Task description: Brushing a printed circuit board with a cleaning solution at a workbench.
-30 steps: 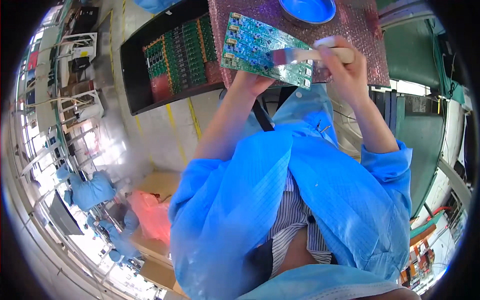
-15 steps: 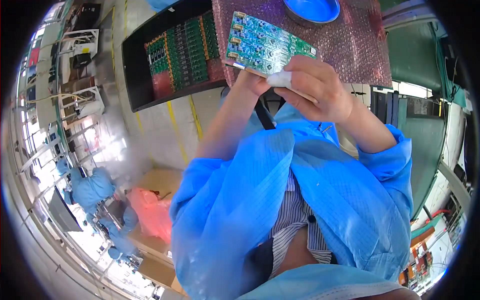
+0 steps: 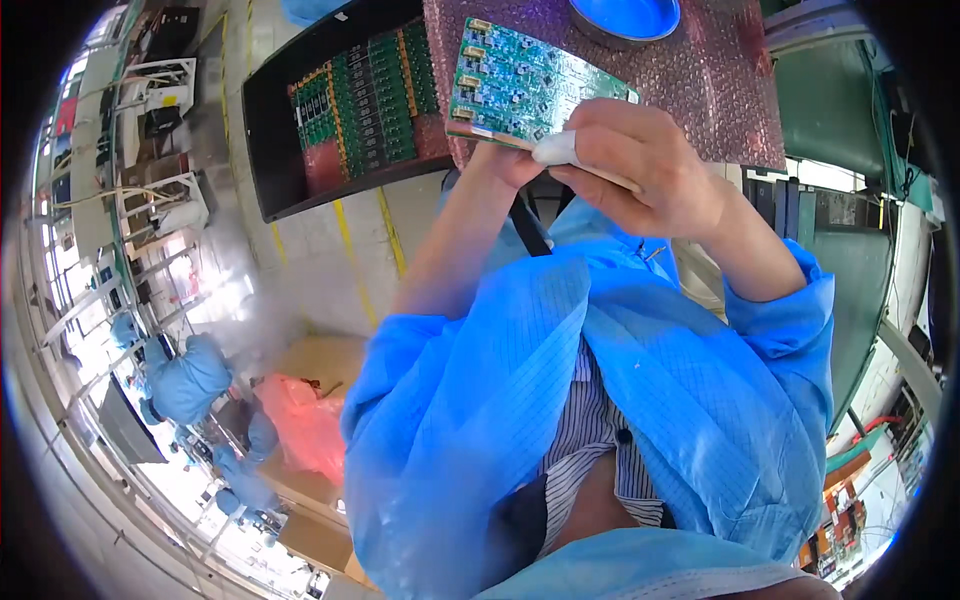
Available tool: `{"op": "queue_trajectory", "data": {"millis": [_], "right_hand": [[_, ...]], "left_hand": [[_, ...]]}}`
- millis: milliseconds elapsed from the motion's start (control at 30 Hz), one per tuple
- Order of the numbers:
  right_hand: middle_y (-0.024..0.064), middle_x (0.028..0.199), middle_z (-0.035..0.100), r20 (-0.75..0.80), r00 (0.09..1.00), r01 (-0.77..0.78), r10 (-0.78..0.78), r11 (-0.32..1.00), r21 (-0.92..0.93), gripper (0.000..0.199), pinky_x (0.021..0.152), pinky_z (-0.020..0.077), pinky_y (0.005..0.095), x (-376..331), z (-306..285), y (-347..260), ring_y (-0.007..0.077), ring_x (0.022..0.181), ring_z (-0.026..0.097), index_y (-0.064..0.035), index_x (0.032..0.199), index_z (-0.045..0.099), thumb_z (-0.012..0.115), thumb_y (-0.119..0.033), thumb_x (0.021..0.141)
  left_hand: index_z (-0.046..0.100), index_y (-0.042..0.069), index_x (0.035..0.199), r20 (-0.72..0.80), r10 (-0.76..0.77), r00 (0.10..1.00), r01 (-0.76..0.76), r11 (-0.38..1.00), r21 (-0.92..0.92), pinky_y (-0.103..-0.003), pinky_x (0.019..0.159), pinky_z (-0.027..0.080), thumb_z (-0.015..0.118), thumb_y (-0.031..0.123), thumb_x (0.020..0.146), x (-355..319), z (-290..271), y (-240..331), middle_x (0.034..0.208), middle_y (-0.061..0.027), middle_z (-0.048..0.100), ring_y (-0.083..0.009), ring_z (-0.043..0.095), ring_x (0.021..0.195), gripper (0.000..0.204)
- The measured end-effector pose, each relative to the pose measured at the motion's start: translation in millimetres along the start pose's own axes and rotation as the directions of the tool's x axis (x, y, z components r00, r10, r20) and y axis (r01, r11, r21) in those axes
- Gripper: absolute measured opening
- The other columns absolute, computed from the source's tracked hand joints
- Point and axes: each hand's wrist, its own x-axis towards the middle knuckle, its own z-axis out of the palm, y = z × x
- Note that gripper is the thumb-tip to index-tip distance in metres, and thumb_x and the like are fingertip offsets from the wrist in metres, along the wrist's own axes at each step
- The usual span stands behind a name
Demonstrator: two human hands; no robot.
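A green circuit board (image 3: pixel 515 85) with several pale connectors along its left end is tilted over the bubble-wrapped surface. My left hand (image 3: pixel 508 165) supports it from below at the near edge; most of its fingers are hidden behind the board. Along the near right part, my right hand (image 3: pixel 650 165) is closed on the same board, its fingers bent over the face and the thumb below. One right finger wears a white cover (image 3: pixel 556 149). A thin tan edge shows between the right finger and thumb.
Pink bubble wrap (image 3: pixel 720 110) covers the surface ahead, with a round blue-lined bowl (image 3: pixel 625 20) on it. At left, a black tray (image 3: pixel 275 165) holds several green boards (image 3: pixel 375 100). A pink bag (image 3: pixel 305 425) and people in blue (image 3: pixel 190 380) are farther left.
My right hand has shifted slightly right along the board, and its fingers have moved a little up. The board has tilted slightly; my left hand stays nearly in place.
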Motion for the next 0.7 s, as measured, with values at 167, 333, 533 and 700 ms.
{"op": "queue_trajectory", "data": {"millis": [167, 333, 533, 700], "right_hand": [[0.0135, 0.076, 0.054, 0.196, 0.969, -0.135, 0.153, 0.986, -0.101, 0.025, 0.053, 0.0431, 0.0347, -13, -17, 4, 0.0290, 0.062, 0.054, 0.0027, 0.087, 0.054, 0.064, 0.002, 0.063], [0.0119, 0.069, 0.052, -0.132, 0.991, 0.035, -0.029, 0.999, 0.042, 0.024, 0.051, 0.0411, 0.0339, -4, -4, -4, 0.0283, 0.060, 0.053, 0.0000, 0.088, 0.054, 0.064, 0.001, 0.066], [0.0086, 0.069, 0.055, 0.163, 0.957, -0.231, 0.239, 0.971, -0.066, 0.017, 0.051, 0.0424, 0.0264, -19, -22, 4, 0.0184, 0.056, 0.052, 0.0009, 0.090, 0.055, 0.056, 0.000, 0.074], [0.0033, 0.067, 0.054, -0.143, 0.824, -0.512, 0.548, 0.828, 0.228, 0.014, 0.048, 0.0383, 0.0199, -22, -15, 3, 0.0068, 0.054, 0.047, 0.0009, 0.090, 0.056, 0.051, -0.007, 0.080]], "left_hand": [[0.044, 0.001, 0.111, -0.008, 0.111, 0.994, -0.095, 0.881, 0.464, -0.040, 0.088, 0.041, 0.045, 0.030, 0.083, -11, 5, 4, 0.112, -0.0137, 0.049, -0.0260, 0.050, 0.101, 0.040], [0.045, 0.002, 0.110, 0.124, -0.068, 0.990, 0.029, 0.955, 0.294, -0.038, 0.086, 0.043, 0.048, 0.030, 0.082, -6, 4, 5, 0.108, -0.0132, 0.052, -0.0249, 0.051, 0.100, 0.040], [0.047, 0.002, 0.107, 0.359, -0.159, 0.920, 0.140, 0.987, 0.079, -0.038, 0.085, 0.043, 0.048, 0.028, 0.082, -9, -6, 21, 0.108, -0.0118, 0.052, -0.0241, 0.051, 0.099, 0.037], [0.046, 0.000, 0.107, 0.118, 0.043, 0.992, -0.076, 0.953, 0.294, -0.040, 0.083, 0.044, 0.049, 0.027, 0.082, -7, -1, 8, 0.107, -0.0144, 0.052, -0.0250, 0.052, 0.097, 0.036]]}}
